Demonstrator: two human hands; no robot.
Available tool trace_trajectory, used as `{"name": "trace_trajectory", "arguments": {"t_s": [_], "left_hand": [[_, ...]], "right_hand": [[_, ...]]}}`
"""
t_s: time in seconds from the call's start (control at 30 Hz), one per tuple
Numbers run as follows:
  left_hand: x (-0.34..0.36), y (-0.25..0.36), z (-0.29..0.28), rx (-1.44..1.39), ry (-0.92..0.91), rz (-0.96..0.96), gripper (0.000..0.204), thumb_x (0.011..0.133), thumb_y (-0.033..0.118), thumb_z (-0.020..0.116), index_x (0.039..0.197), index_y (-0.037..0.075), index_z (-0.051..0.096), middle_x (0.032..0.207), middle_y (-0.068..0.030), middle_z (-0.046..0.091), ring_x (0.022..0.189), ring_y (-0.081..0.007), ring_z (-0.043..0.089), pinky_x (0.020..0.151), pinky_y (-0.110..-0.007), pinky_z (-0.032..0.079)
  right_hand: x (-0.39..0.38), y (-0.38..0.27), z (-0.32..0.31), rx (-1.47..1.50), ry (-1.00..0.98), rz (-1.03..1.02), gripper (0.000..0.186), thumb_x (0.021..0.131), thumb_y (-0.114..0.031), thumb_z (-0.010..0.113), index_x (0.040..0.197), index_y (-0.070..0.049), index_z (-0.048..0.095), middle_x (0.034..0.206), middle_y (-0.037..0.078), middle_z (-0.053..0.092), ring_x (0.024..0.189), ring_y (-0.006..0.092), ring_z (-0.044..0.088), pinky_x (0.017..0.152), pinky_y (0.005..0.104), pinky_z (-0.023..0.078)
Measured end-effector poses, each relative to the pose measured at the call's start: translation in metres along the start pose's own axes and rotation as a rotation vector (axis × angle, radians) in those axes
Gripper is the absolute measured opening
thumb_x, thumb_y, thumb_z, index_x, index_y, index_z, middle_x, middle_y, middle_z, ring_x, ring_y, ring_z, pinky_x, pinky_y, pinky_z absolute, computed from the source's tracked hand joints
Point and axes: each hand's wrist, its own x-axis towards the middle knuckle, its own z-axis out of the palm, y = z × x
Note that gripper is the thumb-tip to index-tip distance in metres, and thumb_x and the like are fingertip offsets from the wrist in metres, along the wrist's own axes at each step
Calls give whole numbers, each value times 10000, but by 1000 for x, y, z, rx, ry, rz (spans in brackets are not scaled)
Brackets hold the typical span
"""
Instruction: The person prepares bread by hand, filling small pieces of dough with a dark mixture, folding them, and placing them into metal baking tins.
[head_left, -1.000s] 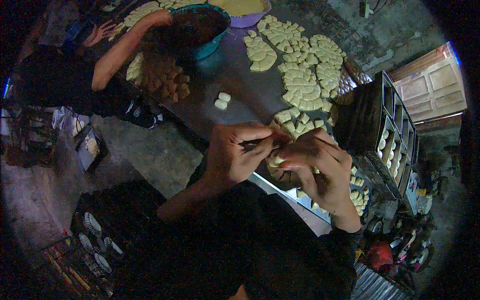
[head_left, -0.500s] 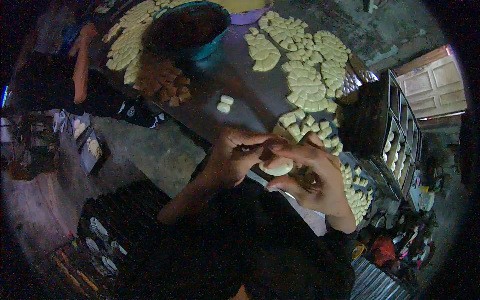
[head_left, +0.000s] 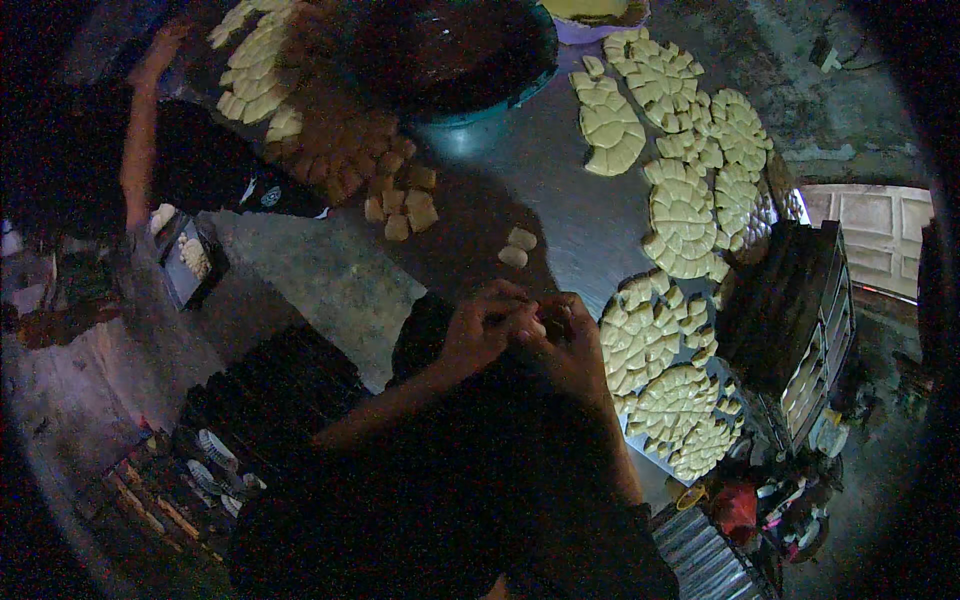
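Observation:
In front of my body, at the table's near edge, my hands meet with fingers bent inward. My left hand (head_left: 484, 330) and my right hand (head_left: 566, 345) pinch a small piece of dough (head_left: 541, 326) between them. Only a pale bit of it shows; fingers cover the rest. Just beyond my hands, two shaped dough pieces (head_left: 515, 248) lie side by side on the dark metal table (head_left: 560, 215). Cut dough (head_left: 685, 215) in pale yellow slabs and loose chunks spreads along the table's right side.
A large teal basin (head_left: 460, 115) with dark contents stands at the far side. Shaded dough chunks (head_left: 408, 205) lie left of it. Another person's arm (head_left: 140, 160) is at the far left. A dark rack (head_left: 790, 320) stands at the right, and a tray (head_left: 185, 260) sits lower left.
My view has swung, so the table appears shifted right. My hands have drawn closer together and my fingers have closed further over the dough piece, which showed more plainly before.

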Motion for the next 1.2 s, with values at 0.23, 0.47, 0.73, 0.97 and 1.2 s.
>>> {"name": "trace_trajectory", "arguments": {"t_s": [0.23, 0.47, 0.73, 0.97, 1.2], "left_hand": [[49, -25, -41, 34, 90, -422, 328, 936, 338, 661, 1128, 72, 675, 804, -65, 696, 708, -222, 678, 679, -324, 542], [73, -31, -84, 344, -131, 66, 266, 929, 321, 656, 1082, 106, 693, 908, -99, 709, 757, -248, 674, 694, -369, 538], [66, -37, -121, 676, -341, 398, 246, 874, 234, 650, 1098, 144, 694, 951, -101, 690, 926, -308, 654, 856, -432, 511], [-1, -13, -139, 769, -81, 188, 278, 873, 194, 648, 1145, 151, 687, 966, -99, 693, 927, -308, 654, 851, -424, 510], [-66, -10, -91, 591, 243, 52, 227, 921, 158, 628, 1134, 98, 681, 976, -113, 695, 903, -271, 663, 855, -395, 507]], "right_hand": [[66, 43, 7, -422, 389, -105, 210, 827, -3, 652, 1037, -3, 641, 1004, 138, 648, 888, 204, 621, 733, 314, 505], [90, 51, 5, -701, 465, -166, 254, 802, 24, 644, 1048, -27, 678, 1008, 168, 629, 865, 298, 620, 713, 365, 505], [284, 14, -45, -921, 620, -518, 357, 847, -131, 531, 1166, 3, 622, 1026, 200, 627, 981, 377, 600, 881, 456, 473], [436, -19, -76, -1328, 401, -458, 352, 899, -197, 518, 1207, -55, 612, 1235, 216, 580, 1160, 402, 548, 906, 460, 500], [266, 34, -18, -427, -324, -690, 290, 958, -187, 509, 1206, -90, 625, 1113, 40, 647, 937, 141, 554, 828, 310, 465]]}}
